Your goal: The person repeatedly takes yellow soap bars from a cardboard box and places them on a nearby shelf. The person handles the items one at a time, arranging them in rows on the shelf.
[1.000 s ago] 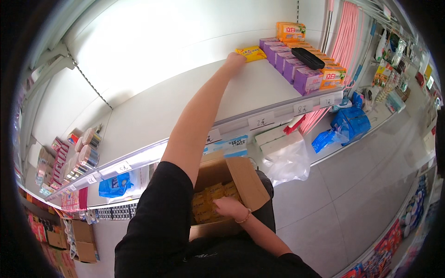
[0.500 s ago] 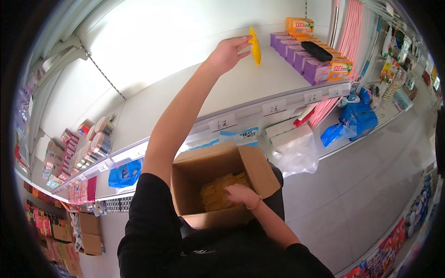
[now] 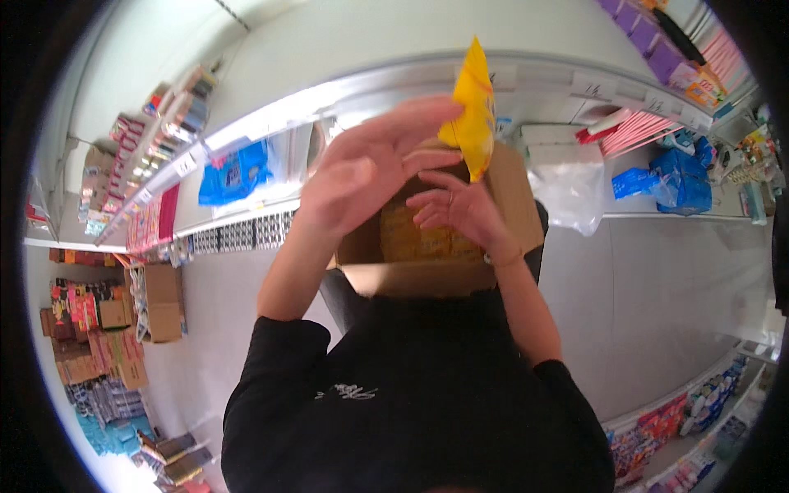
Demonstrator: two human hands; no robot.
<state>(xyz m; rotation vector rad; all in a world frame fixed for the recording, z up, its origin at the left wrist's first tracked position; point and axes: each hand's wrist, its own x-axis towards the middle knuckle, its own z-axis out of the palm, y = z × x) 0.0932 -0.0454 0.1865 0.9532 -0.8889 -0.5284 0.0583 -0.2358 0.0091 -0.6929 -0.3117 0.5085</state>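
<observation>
My left hand (image 3: pixel 374 168), slightly blurred, is raised in front of the shelf edge and pinches a small yellow packet (image 3: pixel 475 111) between its fingertips. The packet hangs upright, its ends pointed. Just below it, my right hand (image 3: pixel 464 214) hovers over an open cardboard box (image 3: pixel 516 193), fingers apart and nothing in them. Inside the box lie several yellow packets (image 3: pixel 423 242), partly covered by my hands.
A white shelf (image 3: pixel 345 41) runs across the front, with purple boxes (image 3: pixel 645 37) at the far right. Below are a white plastic bag (image 3: pixel 569 193), a blue package (image 3: pixel 684 182) and another blue package (image 3: pixel 236 174). A cardboard carton (image 3: pixel 160 304) stands at left.
My left hand has come back from above the shelf toward the box, still holding the yellow packet. My right hand has lifted off the packets in the box. The view has tilted downward.
</observation>
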